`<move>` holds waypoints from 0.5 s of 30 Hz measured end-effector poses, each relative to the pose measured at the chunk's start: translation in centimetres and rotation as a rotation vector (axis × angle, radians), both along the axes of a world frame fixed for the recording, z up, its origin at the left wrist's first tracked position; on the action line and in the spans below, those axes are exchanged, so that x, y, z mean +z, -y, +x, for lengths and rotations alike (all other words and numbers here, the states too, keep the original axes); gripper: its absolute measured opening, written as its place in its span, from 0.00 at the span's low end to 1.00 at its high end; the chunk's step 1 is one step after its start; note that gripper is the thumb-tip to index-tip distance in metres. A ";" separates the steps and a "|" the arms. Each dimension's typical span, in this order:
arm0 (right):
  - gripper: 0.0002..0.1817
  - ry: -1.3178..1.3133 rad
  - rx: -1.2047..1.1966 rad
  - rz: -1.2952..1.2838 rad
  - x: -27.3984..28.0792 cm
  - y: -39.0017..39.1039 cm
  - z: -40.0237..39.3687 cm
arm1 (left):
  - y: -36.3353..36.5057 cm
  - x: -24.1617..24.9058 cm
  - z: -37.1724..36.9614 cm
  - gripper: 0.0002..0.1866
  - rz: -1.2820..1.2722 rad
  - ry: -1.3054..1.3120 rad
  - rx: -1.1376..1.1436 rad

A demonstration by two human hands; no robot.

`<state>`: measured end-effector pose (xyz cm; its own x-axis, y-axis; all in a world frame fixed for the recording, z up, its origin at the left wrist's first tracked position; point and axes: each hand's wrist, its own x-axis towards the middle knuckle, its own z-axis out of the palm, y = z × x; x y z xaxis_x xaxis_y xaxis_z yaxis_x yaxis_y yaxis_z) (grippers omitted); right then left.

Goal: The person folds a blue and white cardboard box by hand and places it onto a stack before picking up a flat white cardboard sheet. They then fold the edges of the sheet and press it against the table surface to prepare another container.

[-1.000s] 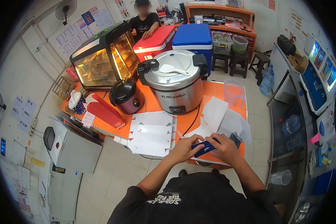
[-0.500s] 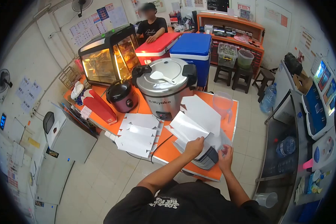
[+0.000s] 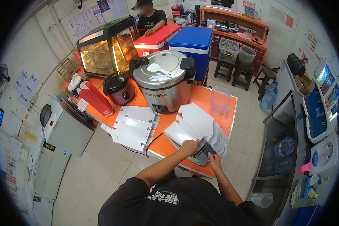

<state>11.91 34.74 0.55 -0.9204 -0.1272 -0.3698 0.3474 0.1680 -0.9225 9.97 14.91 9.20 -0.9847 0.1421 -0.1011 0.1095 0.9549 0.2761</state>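
My left hand (image 3: pixel 190 147) is closed on the near edge of a white card sheet (image 3: pixel 181 132) with a dark printed panel. Just right of it, my right hand (image 3: pixel 214 161) pinches the lower right corner of that dark panel. Beneath and behind the sheet lies a thick stack of white flat cartons (image 3: pixel 197 118) at the orange table's (image 3: pixel 164 142) near right corner. A second, flatter pile of white cartons (image 3: pixel 133 126) lies to the left. Directly behind the stack stands a large steel rice cooker (image 3: pixel 158 90), a white paddle (image 3: pixel 160 70) on its lid.
A clear jug (image 3: pixel 220 100) stands at the table's right edge. On the left are a small dark cooker (image 3: pixel 119 89), a red carton (image 3: pixel 95 98) and a lit food display (image 3: pixel 107 52). Red and blue coolers (image 3: pixel 192 49) are behind; a person (image 3: pixel 151 20) sits beyond them.
My right hand has moved left, from the stack's right side to the dark panel's corner. My left hand has shifted slightly left with the sheet. The camera view has also shifted.
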 end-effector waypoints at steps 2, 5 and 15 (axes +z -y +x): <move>0.28 0.051 -0.004 0.021 0.5 0.3 -0.5 | -0.6 -1.3 -0.2 0.10 0.014 0.076 -0.026; 0.34 0.049 -0.108 0.134 -3.6 0.4 -1.4 | -0.7 -3.1 -0.1 0.10 0.143 0.177 0.033; 0.33 -0.259 -0.178 0.259 -7.1 1.0 -2.1 | 4.2 -14.2 -4.8 0.09 0.753 0.342 -0.552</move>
<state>9.83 33.77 -6.58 -0.9864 0.1099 -0.1220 0.1542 0.3646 -0.9183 5.17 10.74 -4.97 -0.6962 0.7151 -0.0622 0.2869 0.3567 0.8891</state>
